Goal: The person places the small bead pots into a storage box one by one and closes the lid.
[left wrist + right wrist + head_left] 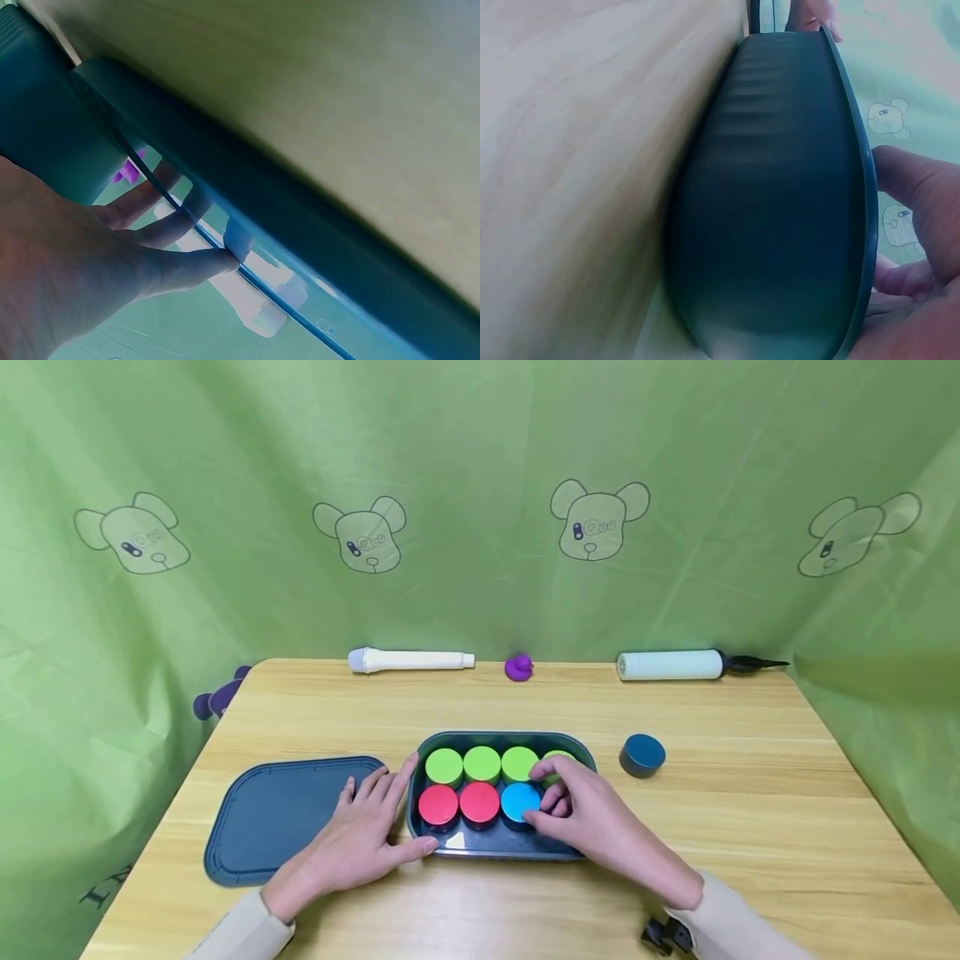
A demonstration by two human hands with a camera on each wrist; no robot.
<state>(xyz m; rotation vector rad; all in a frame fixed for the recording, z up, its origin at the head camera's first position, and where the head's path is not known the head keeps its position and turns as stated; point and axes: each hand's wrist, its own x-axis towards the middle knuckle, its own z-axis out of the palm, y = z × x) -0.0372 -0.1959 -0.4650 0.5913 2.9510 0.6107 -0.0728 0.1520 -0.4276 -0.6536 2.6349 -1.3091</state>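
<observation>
In the head view a dark blue tray (pixel 510 845) holds two rows of round pieces. Green-topped pieces (pixel 482 764) fill the back row, the rightmost partly hidden by my right hand (pixel 588 806). In front are two red-topped pieces (pixel 438 805) and a blue-topped round piece (pixel 519 802). My right thumb and index finger pinch the blue-topped piece at its right side, other fingers curled in. My left hand (pixel 367 831) spreads across the tray's left end, index finger at the back corner, thumb at the front. The left wrist view shows straight fingers (pixel 187 270) against the rim.
A dark blue lid (pixel 277 818) lies left of the tray, partly under my left hand. One dark blue round piece (pixel 642 755) sits to the right. Along the back edge are a white microphone (pixel 412 660), a purple duck (pixel 519 667) and a white hand pump (pixel 671 665).
</observation>
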